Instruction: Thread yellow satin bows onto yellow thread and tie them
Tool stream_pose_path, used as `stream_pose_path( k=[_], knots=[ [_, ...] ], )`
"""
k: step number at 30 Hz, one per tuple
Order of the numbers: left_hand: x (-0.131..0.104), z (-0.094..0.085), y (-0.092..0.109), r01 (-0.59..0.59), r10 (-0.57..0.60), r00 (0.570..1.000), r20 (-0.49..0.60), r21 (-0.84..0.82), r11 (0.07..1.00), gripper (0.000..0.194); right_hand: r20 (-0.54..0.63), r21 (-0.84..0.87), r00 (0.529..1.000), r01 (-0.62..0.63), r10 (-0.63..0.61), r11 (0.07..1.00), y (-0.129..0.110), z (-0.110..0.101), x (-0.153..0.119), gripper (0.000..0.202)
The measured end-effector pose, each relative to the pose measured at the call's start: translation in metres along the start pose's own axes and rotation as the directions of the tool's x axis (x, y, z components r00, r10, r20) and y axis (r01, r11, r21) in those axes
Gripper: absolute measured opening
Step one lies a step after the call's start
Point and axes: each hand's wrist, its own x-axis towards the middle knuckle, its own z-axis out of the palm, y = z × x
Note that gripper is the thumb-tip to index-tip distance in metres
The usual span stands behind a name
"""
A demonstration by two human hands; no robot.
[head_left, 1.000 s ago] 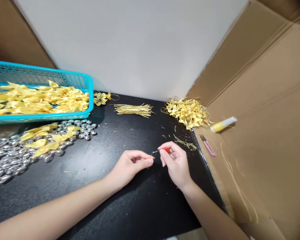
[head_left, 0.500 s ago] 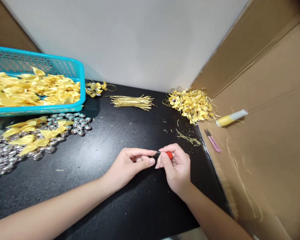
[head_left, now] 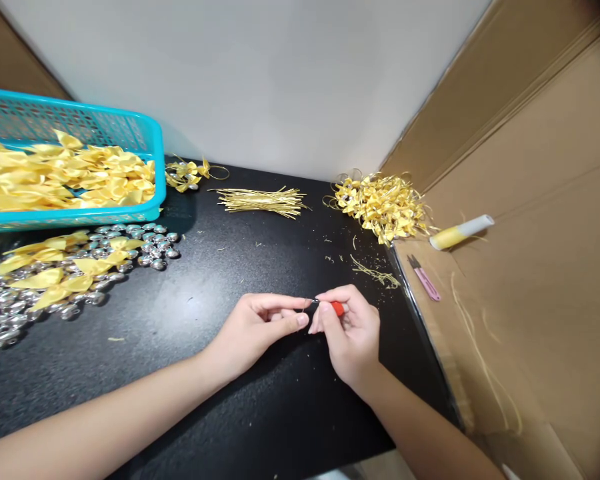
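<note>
Near the front middle of the table, my left hand [head_left: 260,327] is closed, with thumb and index finger close together and a thin strand faintly showing between them. Most of what it grips is hidden. My right hand [head_left: 353,327] pinches a small red-handled tool [head_left: 338,308]. The tool's thin metal tip points left and meets the left index fingertip. Both hands are held just above the black table [head_left: 230,407].
A turquoise basket [head_left: 159,160] of yellow ribbon bows stands at left, behind silver beads [head_left: 10,313] and loose bows [head_left: 94,265]. Gold cords [head_left: 263,201] lie at the back, finished loops [head_left: 385,203] at back right. Pink thread snips [head_left: 425,279] and a yellow-white tube [head_left: 460,232] rest on cardboard.
The view has shifted slightly, so the scene sits a little further left and up. Both hands keep nearly the same pose, with the tool tip still at the left fingertip.
</note>
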Motion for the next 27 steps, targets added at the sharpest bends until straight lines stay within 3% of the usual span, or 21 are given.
stream_pose_path(
  k=[6, 27],
  knots=[
    [0.0010, 0.0002, 0.0005, -0.002, 0.006, 0.999, 0.042, -0.080, 0.997, 0.024, 0.000, -0.009, 1.000, -0.020, 0.020, 1.000, 0.0029, 0.0015, -0.0007, 0.006],
    [0.0015, -0.0001, -0.0015, -0.023, 0.023, 1.000, 0.013, -0.021, 1.000, 0.026, -0.019, -0.004, 1.000, -0.002, 0.002, 1.000, 0.0003, 0.0018, -0.0005, 0.005]
  ],
)
